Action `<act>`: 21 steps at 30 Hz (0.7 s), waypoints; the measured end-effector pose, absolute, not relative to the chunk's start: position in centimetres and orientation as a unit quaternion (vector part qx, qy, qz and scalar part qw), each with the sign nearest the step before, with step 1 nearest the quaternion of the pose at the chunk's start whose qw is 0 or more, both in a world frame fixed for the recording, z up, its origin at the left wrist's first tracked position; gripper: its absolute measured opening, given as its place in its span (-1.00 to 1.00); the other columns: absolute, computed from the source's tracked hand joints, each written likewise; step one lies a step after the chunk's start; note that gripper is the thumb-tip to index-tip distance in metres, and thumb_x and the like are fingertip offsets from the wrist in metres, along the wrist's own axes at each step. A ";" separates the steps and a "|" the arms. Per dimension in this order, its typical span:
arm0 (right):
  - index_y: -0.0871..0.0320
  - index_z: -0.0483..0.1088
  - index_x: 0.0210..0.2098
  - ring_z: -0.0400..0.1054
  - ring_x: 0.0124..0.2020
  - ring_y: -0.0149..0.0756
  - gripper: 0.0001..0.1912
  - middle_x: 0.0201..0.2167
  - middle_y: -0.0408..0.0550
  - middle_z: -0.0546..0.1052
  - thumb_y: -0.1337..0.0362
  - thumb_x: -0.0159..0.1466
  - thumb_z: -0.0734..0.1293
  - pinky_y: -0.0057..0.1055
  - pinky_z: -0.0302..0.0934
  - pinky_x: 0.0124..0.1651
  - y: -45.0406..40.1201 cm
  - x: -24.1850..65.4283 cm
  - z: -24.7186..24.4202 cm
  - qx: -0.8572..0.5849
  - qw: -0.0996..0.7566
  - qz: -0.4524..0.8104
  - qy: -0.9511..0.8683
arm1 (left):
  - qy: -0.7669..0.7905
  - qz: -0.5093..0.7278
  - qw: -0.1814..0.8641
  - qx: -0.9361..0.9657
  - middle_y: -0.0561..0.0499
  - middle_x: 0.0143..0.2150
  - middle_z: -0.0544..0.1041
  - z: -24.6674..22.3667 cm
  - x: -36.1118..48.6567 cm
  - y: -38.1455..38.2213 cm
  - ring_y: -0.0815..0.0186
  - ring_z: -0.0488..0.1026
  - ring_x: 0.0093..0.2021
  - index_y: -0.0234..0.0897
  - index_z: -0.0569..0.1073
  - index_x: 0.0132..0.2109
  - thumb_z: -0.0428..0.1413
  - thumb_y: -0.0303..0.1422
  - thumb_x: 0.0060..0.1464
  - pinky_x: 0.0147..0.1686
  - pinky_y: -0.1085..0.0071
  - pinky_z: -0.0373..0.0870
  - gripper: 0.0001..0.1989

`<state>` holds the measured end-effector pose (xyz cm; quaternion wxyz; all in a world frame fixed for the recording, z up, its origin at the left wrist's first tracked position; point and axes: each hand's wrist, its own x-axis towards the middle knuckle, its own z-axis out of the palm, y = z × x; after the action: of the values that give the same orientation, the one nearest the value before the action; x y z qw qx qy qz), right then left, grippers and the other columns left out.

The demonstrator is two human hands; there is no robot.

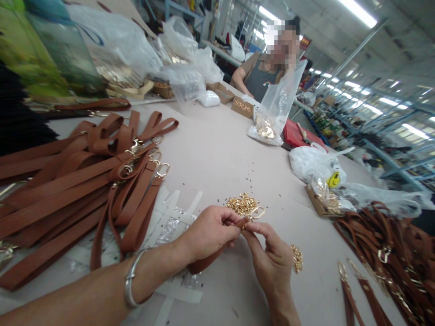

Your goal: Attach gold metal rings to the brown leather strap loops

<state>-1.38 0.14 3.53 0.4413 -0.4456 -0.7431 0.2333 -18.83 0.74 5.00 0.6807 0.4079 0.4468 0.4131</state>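
My left hand is closed on a brown leather strap, whose loop hangs below the palm. At the strap's end, my right hand pinches with thumb and forefinger close to the left fingertips. A gold clasp sticks out just beyond the fingers. What exactly lies between the right fingertips is too small to make out. Right behind the hands is a pile of small gold hardware pieces. A smaller cluster of gold pieces lies to the right of my right hand.
Brown straps with metal rings are heaped on the left, and more brown straps on the right. A plastic bag of gold parts and a small cardboard box stand farther back. Across the table sits another person.
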 end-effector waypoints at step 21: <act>0.12 0.44 -0.09 0.47 -0.18 -0.28 -0.62 -0.24 -0.02 0.60 0.65 0.23 0.26 -0.33 0.38 -0.11 0.4 -1.9 4.6 -0.307 0.406 0.032 -0.860 | 0.451 0.417 0.664 0.427 0.13 -0.57 0.39 5.5 -18.8 0.9 0.41 0.28 -0.54 -0.38 0.53 -0.35 0.12 -0.39 -0.13 -0.51 0.49 0.18 -0.83</act>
<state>-1.88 0.44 4.65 0.4060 -0.3072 -0.8601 0.0321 -18.84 0.93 5.52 0.6638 0.4267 0.4514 0.4166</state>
